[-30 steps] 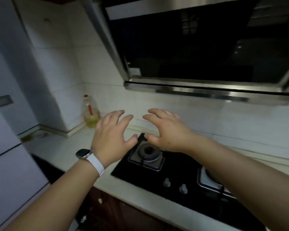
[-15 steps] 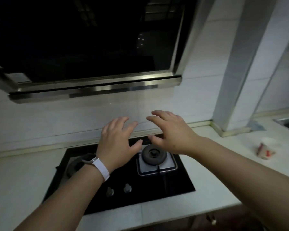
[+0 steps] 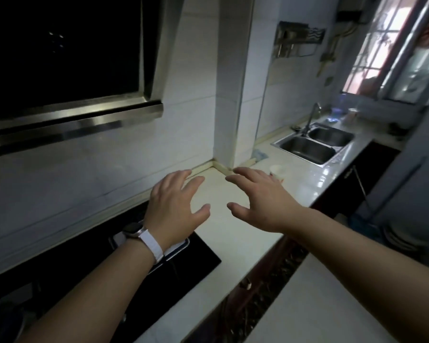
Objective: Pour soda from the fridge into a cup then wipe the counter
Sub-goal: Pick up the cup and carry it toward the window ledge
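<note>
Head view: a person's left hand [image 3: 175, 206] and right hand [image 3: 260, 198] hover over the counter [image 3: 223, 233], fingers spread and holding nothing, likely poised to start. The cup [image 3: 277, 171] stands just beyond the right hand, towards the sink [image 3: 307, 147]. No soda or fridge is visible.

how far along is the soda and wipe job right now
Nothing looks done yet. The left hand and right hand are both spread open above the counter, holding nothing. The paper cup stands past the right hand's fingertips; whether it holds anything cannot be told. No soda bottle or fridge is in view. Left: fetching the soda, pouring and wiping.
</note>
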The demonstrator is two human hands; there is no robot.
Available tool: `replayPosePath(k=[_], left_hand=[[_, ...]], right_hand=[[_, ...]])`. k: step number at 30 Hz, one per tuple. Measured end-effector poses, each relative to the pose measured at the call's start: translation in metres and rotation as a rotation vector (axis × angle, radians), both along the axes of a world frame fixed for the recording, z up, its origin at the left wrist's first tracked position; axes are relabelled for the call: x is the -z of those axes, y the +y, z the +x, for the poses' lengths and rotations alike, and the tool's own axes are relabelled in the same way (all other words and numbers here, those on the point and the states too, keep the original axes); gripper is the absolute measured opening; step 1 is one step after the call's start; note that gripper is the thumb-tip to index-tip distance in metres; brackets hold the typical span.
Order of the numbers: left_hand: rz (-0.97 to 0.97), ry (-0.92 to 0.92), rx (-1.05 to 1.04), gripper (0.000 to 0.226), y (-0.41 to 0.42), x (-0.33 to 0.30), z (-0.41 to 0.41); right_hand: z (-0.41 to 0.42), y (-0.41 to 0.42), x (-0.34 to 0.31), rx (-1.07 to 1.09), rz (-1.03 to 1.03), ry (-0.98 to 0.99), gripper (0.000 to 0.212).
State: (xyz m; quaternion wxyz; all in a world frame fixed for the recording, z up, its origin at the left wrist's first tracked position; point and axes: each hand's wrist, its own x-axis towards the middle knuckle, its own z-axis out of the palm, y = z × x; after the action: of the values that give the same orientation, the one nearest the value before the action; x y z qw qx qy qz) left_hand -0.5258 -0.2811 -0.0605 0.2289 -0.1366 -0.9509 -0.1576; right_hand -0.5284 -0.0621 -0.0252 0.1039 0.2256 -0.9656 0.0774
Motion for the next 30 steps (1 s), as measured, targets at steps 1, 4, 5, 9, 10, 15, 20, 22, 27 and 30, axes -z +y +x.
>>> replayPosePath(k=[1, 4, 5, 9, 10, 15, 20, 22, 27, 30], left_hand=[[0.002, -0.011, 0.029, 0.062, 0.010, 0.003, -0.003], [-0.007, -0.026, 0.099, 0.065, 0.039, 0.007, -0.014], [-0.010, -0.026, 0.119, 0.065, 0.050, 0.007, -0.019], [-0.038, -0.007, 0.181, 0.065, 0.098, 0.001, -0.036], [-0.042, 0.005, 0.191, 0.064, 0.112, -0.001, -0.041], [-0.071, 0.015, 0.242, 0.061, 0.200, -0.010, -0.069], [-0.095, 0.020, 0.252, 0.061, 0.289, -0.012, -0.094], [-0.102, 0.032, 0.249, 0.062, 0.315, -0.013, -0.104], [-0.133, 0.009, 0.228, 0.063, 0.358, -0.011, -0.128], [-0.140, 0.010, 0.209, 0.061, 0.370, -0.007, -0.147]], right_hand=[[0.002, 0.011, 0.001, 0.033, 0.000, -0.001, 0.064], [0.005, 0.043, 0.000, 0.121, -0.005, 0.008, 0.063], [0.005, 0.054, 0.000, 0.143, -0.009, 0.011, 0.063], [0.003, 0.102, 0.000, 0.209, -0.024, 0.024, 0.062], [0.001, 0.116, 0.000, 0.219, -0.024, 0.028, 0.062], [-0.015, 0.196, -0.002, 0.265, -0.053, 0.049, 0.062], [-0.037, 0.287, 0.004, 0.289, -0.095, 0.038, 0.064], [-0.047, 0.320, 0.007, 0.286, -0.095, 0.032, 0.064], [-0.068, 0.379, 0.015, 0.284, -0.118, 0.021, 0.063], [-0.089, 0.396, 0.018, 0.266, -0.118, 0.003, 0.063]])
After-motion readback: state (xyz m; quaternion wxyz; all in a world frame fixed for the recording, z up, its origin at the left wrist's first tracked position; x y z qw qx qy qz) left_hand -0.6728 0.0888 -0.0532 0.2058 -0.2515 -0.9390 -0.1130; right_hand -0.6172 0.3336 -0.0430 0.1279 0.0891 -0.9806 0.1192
